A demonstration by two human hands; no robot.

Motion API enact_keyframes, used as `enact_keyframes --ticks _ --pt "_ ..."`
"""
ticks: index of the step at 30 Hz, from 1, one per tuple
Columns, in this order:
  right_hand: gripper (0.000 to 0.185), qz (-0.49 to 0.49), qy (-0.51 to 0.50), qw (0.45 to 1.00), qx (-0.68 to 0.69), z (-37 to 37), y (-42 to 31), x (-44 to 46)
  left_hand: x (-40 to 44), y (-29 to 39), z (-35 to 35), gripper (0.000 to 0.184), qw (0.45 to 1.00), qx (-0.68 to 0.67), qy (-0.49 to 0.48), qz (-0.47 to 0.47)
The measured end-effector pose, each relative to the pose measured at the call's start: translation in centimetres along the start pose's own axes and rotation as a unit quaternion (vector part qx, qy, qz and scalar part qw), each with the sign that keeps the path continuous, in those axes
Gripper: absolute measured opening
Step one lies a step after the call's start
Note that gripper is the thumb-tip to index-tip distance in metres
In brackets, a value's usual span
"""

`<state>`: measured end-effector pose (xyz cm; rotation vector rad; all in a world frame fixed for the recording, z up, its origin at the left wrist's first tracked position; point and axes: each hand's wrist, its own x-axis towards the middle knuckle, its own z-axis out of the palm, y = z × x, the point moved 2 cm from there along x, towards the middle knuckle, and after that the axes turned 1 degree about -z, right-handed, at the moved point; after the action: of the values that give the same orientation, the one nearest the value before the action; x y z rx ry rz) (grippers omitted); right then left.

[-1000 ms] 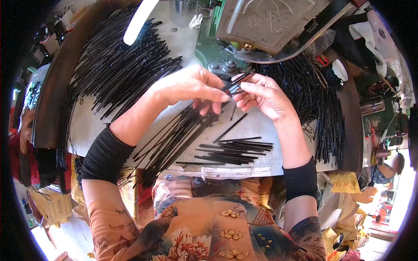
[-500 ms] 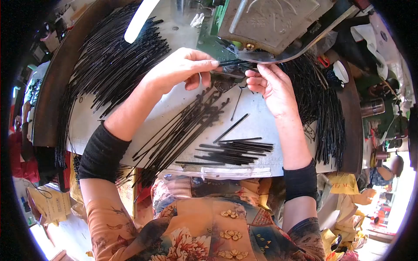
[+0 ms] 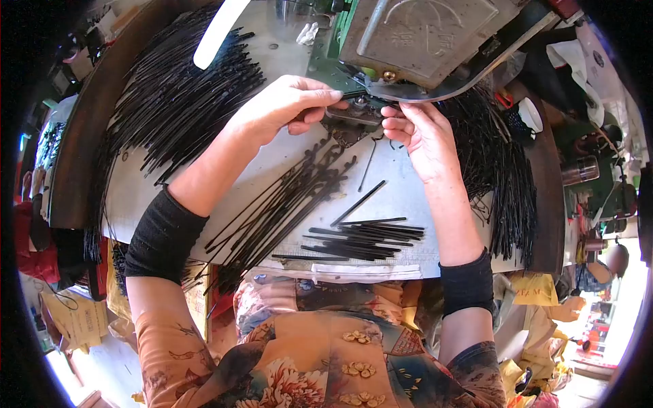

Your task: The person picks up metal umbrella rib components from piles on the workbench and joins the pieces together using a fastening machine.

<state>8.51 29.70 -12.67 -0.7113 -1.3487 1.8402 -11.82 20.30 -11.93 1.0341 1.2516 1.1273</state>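
Observation:
My left hand [image 3: 286, 109] pinches a thin black strip [image 3: 352, 94] between thumb and forefinger, at the left of a machine's metal plate [image 3: 354, 117]. On the other side, my right hand [image 3: 430, 136] has its thumb and forefinger closed on the strip's other end, its remaining fingers curled. The strip's middle is partly hidden under the machine head [image 3: 422, 41]. Below the hands, a bundle of long black cords with looped ends [image 3: 289, 197] lies aslant on the pale tabletop [image 3: 224, 170]. Several short black strips [image 3: 367, 239] lie nearer my body.
A large heap of black cords [image 3: 183, 88] covers the table's left side. Another heap [image 3: 507, 190] hangs over at the right. A curved metal bar [image 3: 503, 58] runs beside the machine head. A white lamp tube [image 3: 219, 32] reaches in from above, and a brown raised edge [image 3: 75, 156] borders the left.
My left hand's lower fingers have curled in closer under the thumb. My right hand has shifted slightly left, and the strip sits a little higher, nearer the machine head.

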Motion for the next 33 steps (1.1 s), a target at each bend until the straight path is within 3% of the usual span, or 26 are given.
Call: enact_keyframes --ticks 14,25,31,33 --pt "0.022 0.014 -0.009 1.000 -0.008 -0.2 -0.3 0.1 0.1 0.7 -0.3 0.031 0.999 0.026 -0.002 -0.030" --pt "0.022 0.060 -0.026 0.997 0.042 -1.3 0.6 0.7 0.2 0.8 0.0 0.032 0.996 0.089 0.010 0.025" --pt "0.022 -0.031 -0.014 0.999 0.042 -0.7 -0.2 0.1 -0.1 1.1 0.0 0.031 0.995 0.098 -0.004 0.028" --pt "0.022 -0.090 0.009 0.990 -0.106 -0.4 -0.8 -0.3 -0.6 1.6 -0.1 0.030 0.990 0.129 -0.047 0.021"
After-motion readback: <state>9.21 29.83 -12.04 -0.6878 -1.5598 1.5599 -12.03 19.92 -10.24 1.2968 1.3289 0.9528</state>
